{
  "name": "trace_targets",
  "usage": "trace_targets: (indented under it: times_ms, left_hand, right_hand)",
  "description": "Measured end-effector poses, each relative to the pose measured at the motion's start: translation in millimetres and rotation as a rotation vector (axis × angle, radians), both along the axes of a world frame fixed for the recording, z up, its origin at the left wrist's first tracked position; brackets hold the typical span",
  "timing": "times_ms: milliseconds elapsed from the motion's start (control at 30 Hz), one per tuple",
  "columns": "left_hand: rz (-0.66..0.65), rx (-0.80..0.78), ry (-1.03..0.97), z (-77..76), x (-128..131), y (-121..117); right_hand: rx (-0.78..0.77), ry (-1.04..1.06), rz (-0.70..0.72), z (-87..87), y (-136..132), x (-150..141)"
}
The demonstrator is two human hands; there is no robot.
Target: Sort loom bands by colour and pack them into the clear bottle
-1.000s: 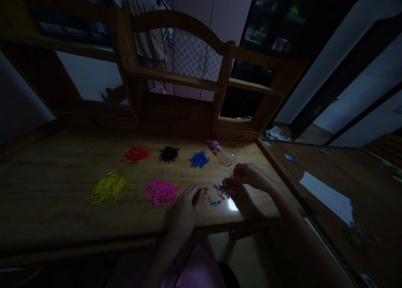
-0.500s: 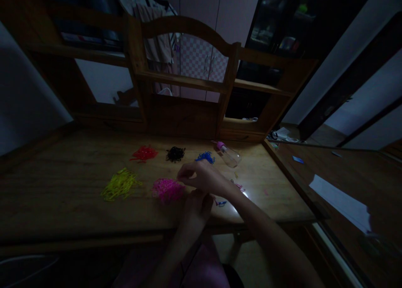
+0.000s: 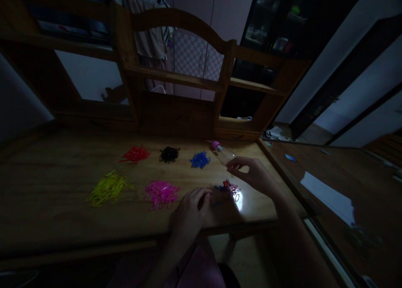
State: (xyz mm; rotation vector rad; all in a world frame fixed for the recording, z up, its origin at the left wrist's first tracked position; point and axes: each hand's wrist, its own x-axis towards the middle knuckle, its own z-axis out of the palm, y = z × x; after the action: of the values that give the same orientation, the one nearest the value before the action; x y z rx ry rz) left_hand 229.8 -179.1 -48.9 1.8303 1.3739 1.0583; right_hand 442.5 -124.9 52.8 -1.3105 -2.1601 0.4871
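Small looped rubber bands lie sorted by colour on the wooden desk: a pink pile (image 3: 161, 193), a yellow pile (image 3: 109, 188), a red pile (image 3: 135, 154), a black pile (image 3: 169, 154) and a blue pile (image 3: 200, 159). A mixed heap of bands (image 3: 230, 188) lies to the right. My left hand (image 3: 191, 210) rests just right of the pink pile, fingers curled in against the thumb; what they hold is hidden. Above the mixed heap hovers my right hand (image 3: 253, 175), its fingertips pinched together near the bottle's base. Anything in the pinch is too small to see.
A clear bottle with a pink cap (image 3: 222, 152) lies on its side behind my right hand. A wooden shelf unit (image 3: 176, 81) rises along the desk's back. On a lower surface to the right lies white paper (image 3: 328, 198).
My right hand has moved right, from over my left hand to above the mixed heap, uncovering the blue pile. The left hand has stayed beside the pink pile. The view has shifted slightly.
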Motion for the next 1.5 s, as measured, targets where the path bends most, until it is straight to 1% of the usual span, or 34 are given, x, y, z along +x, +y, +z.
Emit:
trace_targets:
  times_ms: [67,167,233,300,433,500,633,833,1067,1267,1367,1500]
  left_hand:
    - [-0.033,0.0,-0.022,-0.9,0,1]
    - [-0.019,0.007,-0.023,-2.4,0,1]
    - [-0.011,0.01,-0.017,-2.5,-1,1]
    - [-0.015,0.005,-0.017,-1.6,-1,0]
    - [-0.025,-0.007,-0.02,-0.3,-1,0]
    - [-0.014,-0.005,-0.017,-1.6,-2,1]
    - [-0.015,-0.004,-0.021,-5.4,-2,1]
    - [-0.019,-0.004,-0.032,-4.2,-3,0]
    - [-0.019,-0.01,-0.041,-1.7,-3,-1]
    - [-0.027,-0.029,-0.046,0.3,-3,-1]
    - [-0.026,-0.034,-0.049,0.7,-3,-1]
    - [-0.018,-0.018,-0.043,-0.9,-2,-1]
  right_hand:
    - [-0.057,-0.064,-0.063,-11.2,-10,23]
    - [-0.095,-0.09,-0.104,-34.6,-20,38]
    - [-0.11,-0.097,-0.108,-48.5,-22,40]
    - [-0.12,-0.108,-0.085,-58.4,-21,39]
    - [-0.176,-0.116,-0.042,-67.3,-17,38]
    - [-0.198,-0.098,-0.043,-68.2,-15,38]
    - [-0.187,-0.068,-0.043,-65.4,-17,37]
    - [-0.125,-0.06,-0.07,-59.8,-20,39]
    - [-0.035,-0.037,-0.076,-63.1,-15,43]
    - [0.031,-0.038,-0.123,-63.6,-15,45]
    - [0.029,-0.046,-0.095,-58.8,-21,42]
    - [-0.026,-0.075,-0.012,-52.6,-29,31]
